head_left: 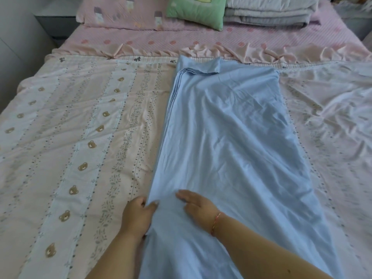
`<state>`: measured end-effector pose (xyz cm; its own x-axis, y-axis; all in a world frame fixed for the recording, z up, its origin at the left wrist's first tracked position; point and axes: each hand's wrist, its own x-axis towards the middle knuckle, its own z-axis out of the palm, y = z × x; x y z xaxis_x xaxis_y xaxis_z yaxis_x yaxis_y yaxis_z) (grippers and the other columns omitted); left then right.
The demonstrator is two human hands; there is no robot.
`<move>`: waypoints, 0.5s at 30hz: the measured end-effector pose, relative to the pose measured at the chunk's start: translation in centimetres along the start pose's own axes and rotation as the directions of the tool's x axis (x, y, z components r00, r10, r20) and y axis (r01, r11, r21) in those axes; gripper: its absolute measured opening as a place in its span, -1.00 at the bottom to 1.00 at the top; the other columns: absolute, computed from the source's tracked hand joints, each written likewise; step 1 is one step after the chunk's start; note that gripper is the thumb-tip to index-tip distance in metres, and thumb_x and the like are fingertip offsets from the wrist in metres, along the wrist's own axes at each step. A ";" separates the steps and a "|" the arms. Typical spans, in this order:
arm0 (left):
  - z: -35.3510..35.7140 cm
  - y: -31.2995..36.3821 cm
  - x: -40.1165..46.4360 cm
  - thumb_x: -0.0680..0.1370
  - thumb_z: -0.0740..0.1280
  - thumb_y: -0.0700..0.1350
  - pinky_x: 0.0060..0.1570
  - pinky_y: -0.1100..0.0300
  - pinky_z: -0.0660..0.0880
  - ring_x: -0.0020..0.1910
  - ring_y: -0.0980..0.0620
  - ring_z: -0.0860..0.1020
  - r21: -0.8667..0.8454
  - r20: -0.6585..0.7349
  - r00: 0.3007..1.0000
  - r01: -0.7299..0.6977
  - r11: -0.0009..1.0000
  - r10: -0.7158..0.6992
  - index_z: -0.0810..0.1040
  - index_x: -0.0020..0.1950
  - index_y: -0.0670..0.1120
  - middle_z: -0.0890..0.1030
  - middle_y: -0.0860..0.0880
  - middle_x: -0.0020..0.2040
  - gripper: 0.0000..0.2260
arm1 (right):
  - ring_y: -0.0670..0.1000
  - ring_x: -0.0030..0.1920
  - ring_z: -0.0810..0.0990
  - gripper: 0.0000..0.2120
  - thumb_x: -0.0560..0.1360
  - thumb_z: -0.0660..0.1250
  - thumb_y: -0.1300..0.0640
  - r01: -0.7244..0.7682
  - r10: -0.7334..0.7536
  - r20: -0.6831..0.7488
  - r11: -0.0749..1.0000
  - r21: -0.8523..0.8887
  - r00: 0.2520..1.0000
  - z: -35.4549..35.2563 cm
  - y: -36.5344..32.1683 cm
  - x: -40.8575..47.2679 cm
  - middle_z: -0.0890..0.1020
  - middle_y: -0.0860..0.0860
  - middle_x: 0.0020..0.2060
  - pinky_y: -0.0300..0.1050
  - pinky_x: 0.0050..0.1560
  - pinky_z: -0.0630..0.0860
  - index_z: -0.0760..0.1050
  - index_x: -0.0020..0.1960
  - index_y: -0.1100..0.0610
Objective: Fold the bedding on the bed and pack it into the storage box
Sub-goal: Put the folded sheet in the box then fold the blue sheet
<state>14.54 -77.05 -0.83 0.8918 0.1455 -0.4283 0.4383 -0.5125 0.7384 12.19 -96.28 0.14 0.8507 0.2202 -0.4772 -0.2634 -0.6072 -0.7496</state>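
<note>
A light blue sheet (231, 137), folded lengthwise into a long strip, lies down the middle of the bed on a pink bear-print quilt (80, 137). Its far end has a small corner turned over. My left hand (136, 214) grips the sheet's left edge near me, thumb on top and fingers tucked under the fabric. My right hand (195, 204) rests flat on the sheet just beside it, fingers straight; a red string bracelet is on that wrist. No storage box is in view.
At the head of the bed lie a pink pillow (124, 15), a green cushion (197, 11) and a stack of folded grey blankets (269, 13). A grey nightstand (54, 23) stands at the far left. A pale wall runs along the left side.
</note>
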 end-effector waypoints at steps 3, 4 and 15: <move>-0.5 -1.5 -1.5 0.50 0.44 -0.11 -0.22 0.08 0.54 -0.17 -0.20 0.65 -0.204 0.016 0.990 0.139 0.969 -0.139 0.62 -0.21 -0.16 0.68 -0.15 -0.25 -0.86 | -0.08 0.52 0.04 -0.23 0.35 -0.28 -0.21 -0.114 0.033 -0.235 0.934 -0.339 0.971 -1.5 2.0 -2.4 0.11 -0.10 0.52 -0.17 0.47 -0.16 0.11 0.53 -0.04; -0.6 -1.7 -1.9 0.44 0.48 -0.03 -0.16 -0.01 0.55 -0.15 -0.24 0.65 -0.270 0.075 0.976 0.216 0.938 -0.203 0.61 -0.19 -0.17 0.68 -0.18 -0.24 -0.80 | -0.11 0.53 -0.05 -0.29 0.42 -0.27 -0.20 -0.128 0.053 -0.186 0.899 -0.418 0.981 -1.5 2.6 -3.2 0.03 -0.13 0.53 -0.14 0.47 -0.22 0.04 0.54 -0.07; -2.3 -2.7 -7.6 0.52 0.42 -0.03 0.11 -0.01 0.54 0.00 -0.16 0.64 -0.138 0.146 0.963 0.247 0.959 -0.227 0.64 0.00 -0.23 0.69 -0.15 -0.03 -0.75 | -0.13 0.52 0.02 -0.56 0.63 0.04 0.20 -0.070 0.075 0.041 0.991 -0.115 0.996 2.9 1.4 -7.7 0.13 -0.07 0.52 -0.22 0.48 -0.17 0.20 0.49 0.00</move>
<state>6.82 -74.79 1.66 0.7430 0.1333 -0.6559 0.6561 -0.3386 0.6744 3.98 -96.63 1.48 0.8092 0.2046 -0.5507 -0.2688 -0.7046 -0.6567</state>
